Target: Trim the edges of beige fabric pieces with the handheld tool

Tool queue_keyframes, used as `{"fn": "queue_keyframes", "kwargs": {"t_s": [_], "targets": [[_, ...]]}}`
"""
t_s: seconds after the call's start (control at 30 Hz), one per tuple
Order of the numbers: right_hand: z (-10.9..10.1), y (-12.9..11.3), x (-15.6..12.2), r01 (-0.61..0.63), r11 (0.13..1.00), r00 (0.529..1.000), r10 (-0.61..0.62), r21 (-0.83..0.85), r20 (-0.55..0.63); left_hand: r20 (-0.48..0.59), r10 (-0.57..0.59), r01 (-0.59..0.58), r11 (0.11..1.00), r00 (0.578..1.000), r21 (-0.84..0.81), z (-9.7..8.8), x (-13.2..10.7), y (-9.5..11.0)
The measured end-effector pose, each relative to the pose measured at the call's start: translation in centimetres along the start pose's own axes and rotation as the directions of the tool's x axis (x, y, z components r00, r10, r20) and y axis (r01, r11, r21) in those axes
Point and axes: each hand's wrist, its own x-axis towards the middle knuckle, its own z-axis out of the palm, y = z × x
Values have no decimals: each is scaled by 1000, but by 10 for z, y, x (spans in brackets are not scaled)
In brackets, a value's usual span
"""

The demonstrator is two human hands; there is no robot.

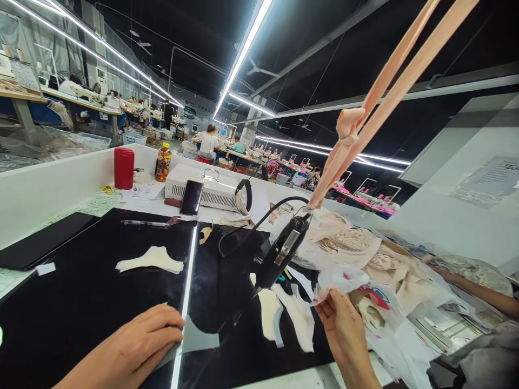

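Note:
My left hand (135, 343) lies flat on the glossy black board (81, 308), over a curved grey piece (200, 337). Part of that piece is hidden under the fingers. With finger and thumb, my right hand (343, 321) pinches the edge of a thin white plastic bag (395, 319) with red and blue print. Several cream fabric pieces (270, 313) lie between the hands, some with grey edges. Another cream stack (152, 260) rests farther back at the left. Above the board hangs a black corded handheld tool (281, 254), tied to a peach fabric strap (343, 138).
Beige lace fabric (357, 243) is heaped behind the bag. At the back stand a white vented box (214, 189), a phone (191, 197), a red container (124, 168) and a drink bottle (163, 162). A pen (146, 223) lies on the board. Another person's arm (478, 286) reaches in at right.

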Motion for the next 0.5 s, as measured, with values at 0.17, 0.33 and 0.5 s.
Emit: {"fn": "queue_keyframes", "kwargs": {"t_s": [0.17, 0.33, 0.5], "targets": [[25, -21, -29, 11, 1000, 996, -13, 25, 93, 14, -46, 47, 997, 999, -65, -1, 4, 2], [55, -26, -85, -82, 991, 965, 105, -105, 240, 56, -192, 199, 960, 980, -195, -2, 7, 11], [93, -11, -142, -126, 961, 858, 230, -245, 459, 181, -325, 371, 852, 928, -370, -8, 11, 27]]}}
